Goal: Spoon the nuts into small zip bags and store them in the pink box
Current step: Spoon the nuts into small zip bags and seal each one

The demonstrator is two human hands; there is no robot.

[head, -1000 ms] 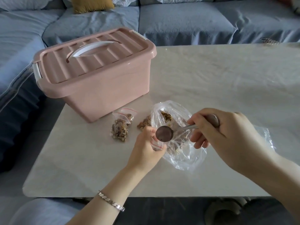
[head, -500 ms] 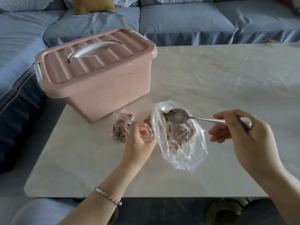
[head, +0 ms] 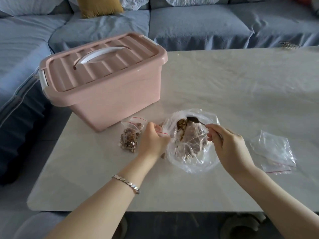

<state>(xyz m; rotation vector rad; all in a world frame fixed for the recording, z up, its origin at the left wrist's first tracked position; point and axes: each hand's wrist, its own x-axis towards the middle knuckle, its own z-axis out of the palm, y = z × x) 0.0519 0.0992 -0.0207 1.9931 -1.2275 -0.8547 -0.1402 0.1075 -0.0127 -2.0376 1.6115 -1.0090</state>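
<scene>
A large clear plastic bag [head: 193, 161] of brown nuts [head: 182, 125] lies on the table in front of me. My right hand [head: 227, 145] grips a metal spoon [head: 193, 120] whose bowl is inside the bag's mouth, beside the nuts. My left hand [head: 152, 139] pinches a small zip bag [head: 162, 132] with a red seal line, just left of the big bag. A filled small zip bag [head: 130, 138] lies further left. The pink box [head: 105, 80] stands behind it with its lid on.
Several empty small zip bags [head: 274, 152] lie on the table to the right of my right hand. A blue sofa [head: 189, 26] with a mustard cushion [head: 99, 6] wraps round the table's far and left sides. The table's near edge [head: 155, 210] is below my forearms.
The spoon left the small zip bag, swung right and dipped into the large bag's mouth. My left hand stayed on the small bag and shifted slightly. The view widened, showing empty bags at right.
</scene>
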